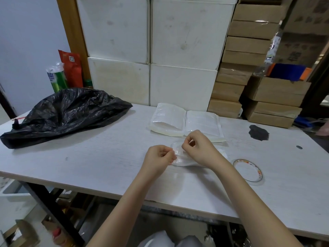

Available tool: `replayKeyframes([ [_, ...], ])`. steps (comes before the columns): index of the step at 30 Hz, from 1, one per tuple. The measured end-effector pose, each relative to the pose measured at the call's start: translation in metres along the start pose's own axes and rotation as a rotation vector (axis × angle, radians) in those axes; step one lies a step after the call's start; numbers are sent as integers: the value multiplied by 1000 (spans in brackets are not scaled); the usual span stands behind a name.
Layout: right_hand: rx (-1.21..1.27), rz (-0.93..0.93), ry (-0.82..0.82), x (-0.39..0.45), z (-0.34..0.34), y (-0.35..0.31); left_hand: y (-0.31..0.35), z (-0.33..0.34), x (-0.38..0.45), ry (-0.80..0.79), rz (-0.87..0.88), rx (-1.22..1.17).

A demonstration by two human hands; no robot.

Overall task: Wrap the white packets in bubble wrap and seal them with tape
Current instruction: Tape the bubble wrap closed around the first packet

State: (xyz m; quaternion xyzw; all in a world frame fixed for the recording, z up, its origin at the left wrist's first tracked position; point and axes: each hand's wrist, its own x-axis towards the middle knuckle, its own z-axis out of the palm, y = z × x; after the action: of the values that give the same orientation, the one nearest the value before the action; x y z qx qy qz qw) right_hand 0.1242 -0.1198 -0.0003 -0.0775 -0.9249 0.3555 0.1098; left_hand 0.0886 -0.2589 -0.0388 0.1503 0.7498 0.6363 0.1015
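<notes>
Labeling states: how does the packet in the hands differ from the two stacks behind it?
1. The packet is pinched by the left hand and right hand; the stacks lie untouched.
2. The packet is nearer the table's front edge; the stacks sit farther back, by the white boxes.
3. The packet looks crumpled; the stacks lie flat side by side.
All are whitish and glossy, on the same table.
</notes>
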Motion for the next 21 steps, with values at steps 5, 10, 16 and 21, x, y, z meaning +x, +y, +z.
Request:
replayKeyframes([
  [5,359,92,116,-6,0,12,-1,2,0,47,-27,67],
  [10,583,101,202,-11,4,14,-7,19,-8,346,725,850],
  [16,635,79,261,-14,6,16,-15,34,-14,255,859,1019],
  [21,626,62,398,-15,2,19,-20,33,-14,284,852,1057],
])
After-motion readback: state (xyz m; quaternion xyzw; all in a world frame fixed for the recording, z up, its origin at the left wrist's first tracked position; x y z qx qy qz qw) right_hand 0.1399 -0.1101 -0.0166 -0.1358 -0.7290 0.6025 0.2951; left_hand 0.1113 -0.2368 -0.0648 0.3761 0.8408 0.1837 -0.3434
